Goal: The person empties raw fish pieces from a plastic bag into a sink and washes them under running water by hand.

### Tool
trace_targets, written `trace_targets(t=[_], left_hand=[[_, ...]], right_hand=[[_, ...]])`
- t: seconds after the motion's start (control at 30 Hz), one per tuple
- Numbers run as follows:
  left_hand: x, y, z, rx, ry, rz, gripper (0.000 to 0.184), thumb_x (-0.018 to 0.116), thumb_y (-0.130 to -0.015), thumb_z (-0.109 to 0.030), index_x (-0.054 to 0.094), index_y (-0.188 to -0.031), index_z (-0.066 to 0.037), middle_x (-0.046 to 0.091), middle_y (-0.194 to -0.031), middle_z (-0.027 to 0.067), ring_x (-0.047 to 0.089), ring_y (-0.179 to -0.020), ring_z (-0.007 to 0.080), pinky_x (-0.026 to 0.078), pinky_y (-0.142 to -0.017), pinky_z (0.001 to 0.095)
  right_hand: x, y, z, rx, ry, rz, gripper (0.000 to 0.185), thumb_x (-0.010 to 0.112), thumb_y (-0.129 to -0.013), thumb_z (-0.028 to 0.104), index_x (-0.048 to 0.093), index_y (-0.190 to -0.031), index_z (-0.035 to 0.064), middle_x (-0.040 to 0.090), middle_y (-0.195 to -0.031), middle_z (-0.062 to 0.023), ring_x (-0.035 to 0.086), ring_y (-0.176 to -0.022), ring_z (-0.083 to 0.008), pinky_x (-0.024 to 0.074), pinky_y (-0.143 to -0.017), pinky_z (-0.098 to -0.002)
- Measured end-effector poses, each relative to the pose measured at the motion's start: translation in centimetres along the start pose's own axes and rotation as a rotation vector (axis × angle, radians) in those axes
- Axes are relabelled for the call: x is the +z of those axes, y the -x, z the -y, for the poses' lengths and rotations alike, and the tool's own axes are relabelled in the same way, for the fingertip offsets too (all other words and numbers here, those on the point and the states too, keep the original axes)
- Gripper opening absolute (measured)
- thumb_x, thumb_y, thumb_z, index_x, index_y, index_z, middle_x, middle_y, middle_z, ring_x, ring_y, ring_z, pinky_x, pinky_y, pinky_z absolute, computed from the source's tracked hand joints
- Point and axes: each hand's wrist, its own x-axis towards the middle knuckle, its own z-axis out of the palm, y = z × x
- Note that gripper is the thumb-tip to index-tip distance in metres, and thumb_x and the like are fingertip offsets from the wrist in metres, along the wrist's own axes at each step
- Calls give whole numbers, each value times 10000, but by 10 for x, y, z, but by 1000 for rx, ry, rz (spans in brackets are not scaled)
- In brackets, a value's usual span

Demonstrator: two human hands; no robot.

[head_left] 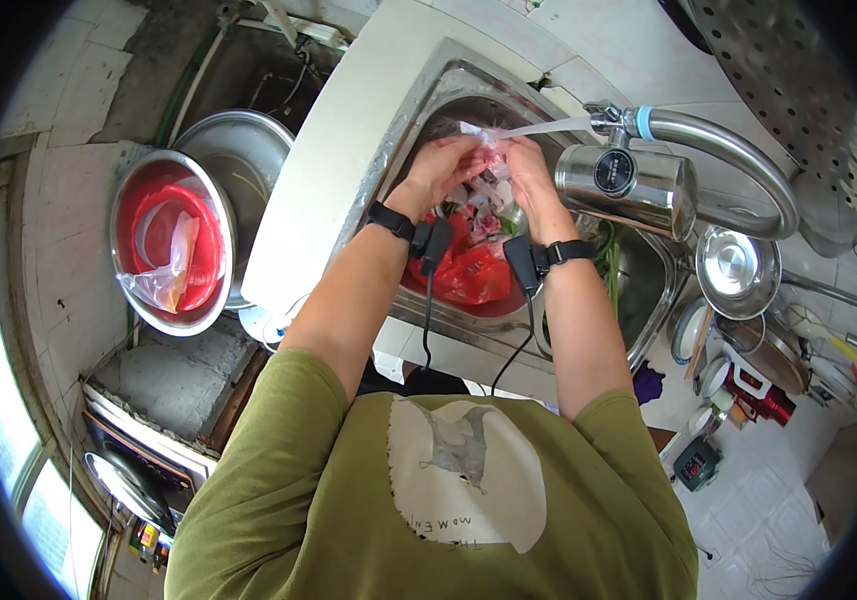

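Observation:
Both of my hands meet over the left bowl of the steel sink [386,182], under running water. My left hand [446,166] is closed on one side of a pinkish-white piece that looks like raw meat [495,163]. My right hand [526,165] grips the other side, its fingers partly hidden. A stream of water [546,127] from the tap [605,117] hits the piece between them. Below, a red plastic bag [471,277] lies spread in the bowl, with several pink and white raw-looking pieces [485,212] on it.
Green stalks [609,262] lie in the right sink bowl. A shiny steel cylinder [629,187] and a curved hose [749,150] stand close to my right hand. To the left, a steel basin [226,232] holds a red bowl [217,250] with a plastic bag [175,272].

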Motion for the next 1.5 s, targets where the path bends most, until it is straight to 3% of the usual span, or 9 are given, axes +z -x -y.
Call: trace_targets(t=[0.2, 0.3, 0.47, 0.73, 0.87, 0.93, 1.0, 1.07, 1.5], left_hand=[[-6, -2, 5, 63, -8, -30, 115, 631, -974, -49, 642, -1086, -22, 699, -1010, 88, 690, -872, 181, 600, -770, 276], [-5, 0, 3, 48, 26, -123, 128, 610, -993, -84, 638, -1115, -56, 687, -1022, 65, 668, -903, 174, 582, -790, 303], [-1, 12, 5, -9, 68, 6, 171, 551, -1036, -188, 628, -1144, -79, 665, -1047, 62, 631, -943, 172, 529, -824, 334], [9, 25, -1, -16, 318, 46, 267, 415, -1075, -154, 567, -1239, -6, 643, -1103, 109, 643, -1010, 232, 561, -922, 380], [-4, 7, 3, -98, 373, 90, 272, 413, -1084, -167, 531, -1266, -3, 592, -1238, 143, 626, -1087, 256, 553, -958, 398], [2, 17, 0, -118, 298, 110, 285, 392, -1087, -169, 528, -1282, -12, 591, -1250, 134, 619, -1117, 248, 549, -970, 408], [5, 23, 0, -138, 220, 124, 299, 371, -1090, -171, 525, -1298, -22, 590, -1262, 125, 612, -1146, 240, 546, -982, 418], [11, 26, 6, -125, 285, 129, 320, 355, -1086, -171, 516, -1326, -33, 590, -1275, 106, 594, -1190, 224, 537, -999, 430], [23, -8, 4, -142, 422, 185, 325, 375, -1089, -193, 554, -1269, 9, 596, -1186, 159, 600, -1091, 260, 496, -1029, 427]], right_hand=[[16, 30, 33, 128, 53, 110, 339, 576, -961, 47, 637, -1292, 1, 683, -1194, -109, 612, -1096, -166, 473, -940, -313], [21, 37, 40, 55, -72, 341, 378, 607, -933, 16, 631, -1310, 21, 687, -1199, -90, 616, -1102, -153, 466, -961, -302], [34, 42, 37, -328, 567, 41, 305, 685, -884, -25, 693, -1187, 17, 714, -1119, -90, 675, -925, -155, 528, -850, -295], [30, 51, 43, -289, 215, 14, 218, 632, -986, 91, 689, -1165, -18, 718, -1114, -71, 677, -924, -139, 547, -843, -297], [37, 81, 51, -583, 785, 206, 296, 719, -924, 120, 703, -1217, 77, 718, -1086, -56, 648, -967, -127, 555, -832, -313], [48, 94, 61, -622, 981, 104, 289, 766, -869, 128, 735, -1156, 117, 708, -968, -50, 655, -852, -148, 551, -769, -321], [47, 76, 49, -527, 714, 139, 225, 769, -847, 117, 746, -1069, 100, 683, -869, -73, 669, -746, -201, 535, -694, -338], [49, 75, 58, -724, 875, 94, 153, 757, -844, 109, 736, -991, 73, 671, -835, -119, 672, -688, -257, 521, -649, -362], [37, 98, 56, -958, 987, 154, 157, 736, -804, 37, 629, -919, 42, 652, -930, -139, 650, -874, -354, 528, -748, -435]])
